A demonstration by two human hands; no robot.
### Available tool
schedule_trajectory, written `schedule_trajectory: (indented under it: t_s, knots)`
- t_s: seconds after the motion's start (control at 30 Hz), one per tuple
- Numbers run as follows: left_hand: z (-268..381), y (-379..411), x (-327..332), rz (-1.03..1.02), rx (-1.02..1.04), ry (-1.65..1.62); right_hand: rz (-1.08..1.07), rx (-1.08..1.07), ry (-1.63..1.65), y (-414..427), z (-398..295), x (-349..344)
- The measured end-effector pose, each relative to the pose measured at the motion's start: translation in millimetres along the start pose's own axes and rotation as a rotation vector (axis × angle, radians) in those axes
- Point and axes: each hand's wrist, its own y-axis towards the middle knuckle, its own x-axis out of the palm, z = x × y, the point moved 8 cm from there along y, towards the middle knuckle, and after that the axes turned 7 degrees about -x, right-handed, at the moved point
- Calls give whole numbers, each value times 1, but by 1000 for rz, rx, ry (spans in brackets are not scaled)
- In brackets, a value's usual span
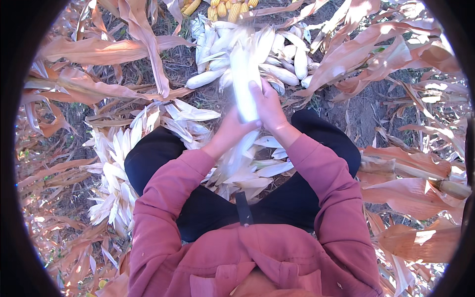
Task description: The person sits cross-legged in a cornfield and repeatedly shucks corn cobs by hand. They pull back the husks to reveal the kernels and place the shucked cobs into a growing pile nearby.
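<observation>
Both my hands hold one ear of corn in its pale husk [241, 81], which is bright and partly blurred. My left hand [237, 128] grips its lower end, the thumb across the base. My right hand [270, 104] is closed round its right side, a little higher. Loose husk hangs below my left hand. Beyond the held ear lies a pile of corn ears in pale husks [282, 74] on the soil. Husked yellow corn ears [233, 11] lie behind that pile, at the top edge of the view.
Stripped husks [115, 174] are heaped around my left knee, and more husks [256, 182] lie between my legs. Dry corn leaves [96, 50] stretch in from the left. At the right are more dry leaves [412, 196] and a cut cornstalk [454, 188].
</observation>
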Motion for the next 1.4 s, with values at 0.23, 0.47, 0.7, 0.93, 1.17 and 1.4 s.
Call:
schedule_trajectory:
  t_s: [0.23, 0.47, 0.7, 0.93, 1.17, 1.4]
  knots:
    - [-7, 6, 7, -43, -69, -240, 11, 109, -64, -6, 7, -6]
    - [-11, 10, -1, -18, -253, -632, 3, -34, -174, -12, -15, 2]
    - [-8, 14, -4, 84, -73, -709, 180, 24, 173, -14, 0, -3]
    - [-22, 19, -7, 113, -265, -1118, 147, 238, 779, -15, -16, 3]
    - [5, 23, -40, 252, -154, -1127, 32, 443, 875, -29, -13, 15]
    - [29, 13, -99, 631, 182, -501, 336, 401, 309, -5, 27, -73]
